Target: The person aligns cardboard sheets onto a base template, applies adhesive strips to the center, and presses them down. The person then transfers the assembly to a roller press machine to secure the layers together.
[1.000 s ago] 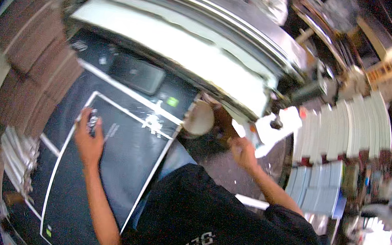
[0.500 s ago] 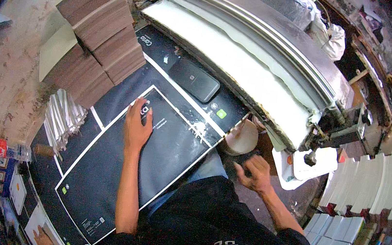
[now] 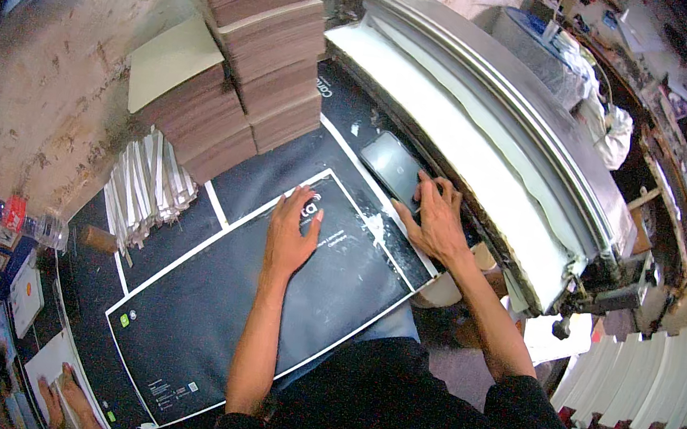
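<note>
While the left hand (image 3: 293, 238) lies open on the black sheet (image 3: 325, 298), the right hand (image 3: 443, 224) meets the phone (image 3: 391, 162) beside the machine (image 3: 473, 136); whether it clamps, I cannot tell; opposite edges would hold best.

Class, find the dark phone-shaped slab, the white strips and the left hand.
Dark phone-shaped slab (image 3: 391, 164): head view, its flat upper face.
White strips (image 3: 149, 191): head view, middle of the bunch.
Left hand (image 3: 290, 241): head view, its back.

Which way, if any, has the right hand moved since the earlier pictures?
Yes: the right hand has moved forward and left, from beside the table to the phone.
</note>
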Demonstrator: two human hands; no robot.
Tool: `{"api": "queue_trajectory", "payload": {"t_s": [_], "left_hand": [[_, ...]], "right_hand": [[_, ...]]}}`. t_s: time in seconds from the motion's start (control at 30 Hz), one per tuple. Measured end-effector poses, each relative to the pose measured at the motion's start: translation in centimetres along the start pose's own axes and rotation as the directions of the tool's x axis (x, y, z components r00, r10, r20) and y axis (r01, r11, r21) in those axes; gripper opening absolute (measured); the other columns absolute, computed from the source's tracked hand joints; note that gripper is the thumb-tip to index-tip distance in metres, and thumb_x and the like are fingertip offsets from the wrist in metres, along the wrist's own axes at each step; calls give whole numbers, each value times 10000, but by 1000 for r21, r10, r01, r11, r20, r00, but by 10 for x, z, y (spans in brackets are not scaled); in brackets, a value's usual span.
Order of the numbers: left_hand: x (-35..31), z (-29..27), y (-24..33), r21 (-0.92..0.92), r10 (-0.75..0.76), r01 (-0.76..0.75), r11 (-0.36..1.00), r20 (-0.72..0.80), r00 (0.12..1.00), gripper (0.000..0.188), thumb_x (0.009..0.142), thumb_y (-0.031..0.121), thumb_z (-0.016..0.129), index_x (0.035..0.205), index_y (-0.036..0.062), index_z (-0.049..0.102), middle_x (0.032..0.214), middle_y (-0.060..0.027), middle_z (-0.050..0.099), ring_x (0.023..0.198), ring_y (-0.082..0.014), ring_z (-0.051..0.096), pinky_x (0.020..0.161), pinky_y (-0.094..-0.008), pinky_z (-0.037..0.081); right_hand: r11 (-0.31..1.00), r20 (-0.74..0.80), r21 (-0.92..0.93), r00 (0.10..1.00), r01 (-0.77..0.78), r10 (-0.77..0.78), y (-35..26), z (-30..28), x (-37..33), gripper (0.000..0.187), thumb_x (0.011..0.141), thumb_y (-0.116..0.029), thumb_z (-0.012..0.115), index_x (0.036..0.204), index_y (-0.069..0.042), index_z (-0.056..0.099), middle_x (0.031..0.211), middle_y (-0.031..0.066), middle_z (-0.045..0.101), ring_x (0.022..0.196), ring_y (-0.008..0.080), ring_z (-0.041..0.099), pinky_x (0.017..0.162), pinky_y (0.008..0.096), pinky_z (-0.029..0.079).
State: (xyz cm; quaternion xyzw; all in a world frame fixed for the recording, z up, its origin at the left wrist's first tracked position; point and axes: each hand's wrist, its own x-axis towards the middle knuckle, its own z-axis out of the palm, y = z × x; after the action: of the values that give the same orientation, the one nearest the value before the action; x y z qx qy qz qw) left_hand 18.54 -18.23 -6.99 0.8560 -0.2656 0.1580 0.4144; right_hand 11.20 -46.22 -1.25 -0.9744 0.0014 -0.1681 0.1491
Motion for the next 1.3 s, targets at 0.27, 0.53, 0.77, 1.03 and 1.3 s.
{"api": "queue_trajectory", "payload": {"t_s": [0.27, 0.53, 0.77, 1.03, 1.3], "left_hand": [[-1, -4, 1, -40, -24, 24, 999, 15, 1000, 388, 936, 160, 690, 1287, 5, 630, 1418, -216, 606, 1382, -386, 517, 1188, -528, 353], [1, -1, 1, -29, -25, 25, 999, 3, 1000, 400, 938, 164, 687, 1300, 5, 627, 1417, -225, 605, 1392, -386, 509, 1196, -526, 344], [1, -2, 1, -10, -40, 40, 999, 15, 999, 402, 940, 166, 685, 1302, 2, 628, 1431, -216, 599, 1394, -386, 509, 1201, -526, 340], [2, -5, 7, -54, -74, 76, 996, 29, 997, 405, 929, 159, 696, 1298, 7, 629, 1413, -216, 611, 1378, -388, 525, 1194, -524, 351], [-1, -4, -4, -52, -60, 60, 997, 3, 998, 408, 925, 138, 699, 1302, 5, 618, 1394, -209, 624, 1359, -389, 541, 1181, -538, 355]], "right_hand": [[1000, -18, 29, 1000, 3, -3, -13, -13, 2, 710, 945, -413, 714, 1415, 44, 441, 1112, 172, 619, 1280, 370, 449, 1083, 536, 339], [998, -60, 10, 996, 66, -65, -6, 2, 12, 802, 940, -412, 716, 1470, 84, 376, 1167, 188, 619, 1295, 378, 454, 1099, 547, 334], [989, -35, 62, 990, 135, -133, -6, 8, 31, 821, 929, -391, 721, 1497, 71, 352, 1170, 198, 612, 1310, 401, 449, 1118, 537, 321], [970, 6, 134, 979, 203, -205, 2, 17, 70, 771, 898, -301, 698, 1505, 27, 355, 1197, 153, 530, 1280, 363, 428, 1084, 520, 341], [918, -257, 218, 927, 332, -274, -9, 8, 37, 151, 899, -71, 701, 1010, -51, 600, 951, 174, 618, 935, 372, 574, 805, 467, 467]]}}
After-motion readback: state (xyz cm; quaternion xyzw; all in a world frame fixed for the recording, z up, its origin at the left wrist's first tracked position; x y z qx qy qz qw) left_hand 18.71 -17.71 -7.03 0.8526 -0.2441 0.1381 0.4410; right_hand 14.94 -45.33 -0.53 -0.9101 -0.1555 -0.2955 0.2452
